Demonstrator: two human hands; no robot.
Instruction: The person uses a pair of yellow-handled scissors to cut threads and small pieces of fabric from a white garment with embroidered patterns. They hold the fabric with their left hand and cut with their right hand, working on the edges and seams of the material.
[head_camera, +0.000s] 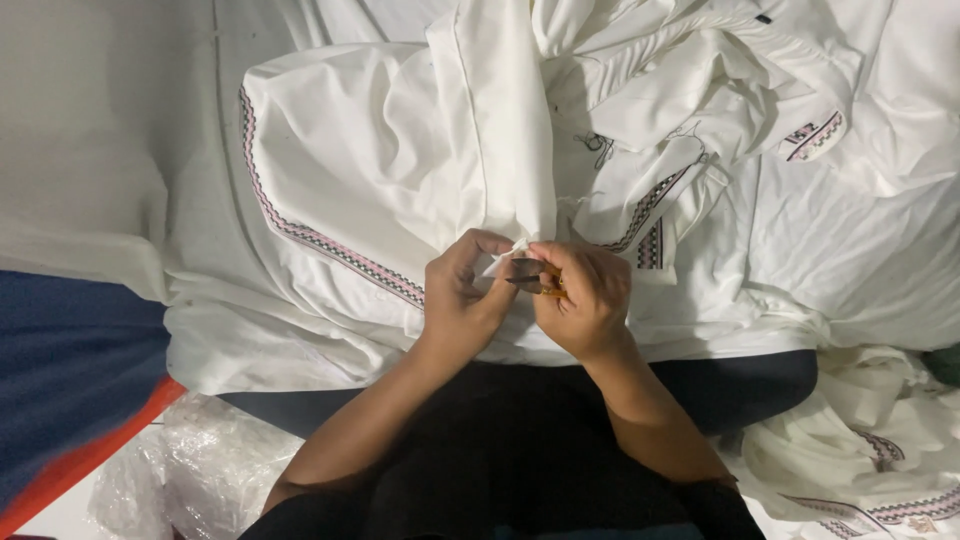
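Head view, looking down at both hands meeting at frame centre over a white garment (400, 160) spread across the person's lap. Left hand (462, 295) has its fingers curled closed, pinching a small fold of the white fabric edge (505, 258) between thumb and forefinger — the pinched bit sits just at the base of a long folded strip of the garment that runs straight up toward the top of the frame. Right hand (585, 300) is closed around small thread snips (530, 282), dark blades pointing left toward the pinched fold, an orange-ish handle part showing under the fingers; blade tips are right beside the left thumb, touching the fabric or nearly so — cannot tell which. Whether the blades are open or closed is too small to make out. The garment carries a patterned pink-and-black trim band (320, 240) curving from upper left down toward the left wrist, with matching trim on pieces to the upper right of the hands. More white fabric (880, 220) is piled on the right. Another trimmed white piece (860, 450) lies lower right. Crumpled clear plastic wrap (200, 460) sits lower left, next to a blue cloth with an orange-red edge (70, 400). Person wears dark clothing.
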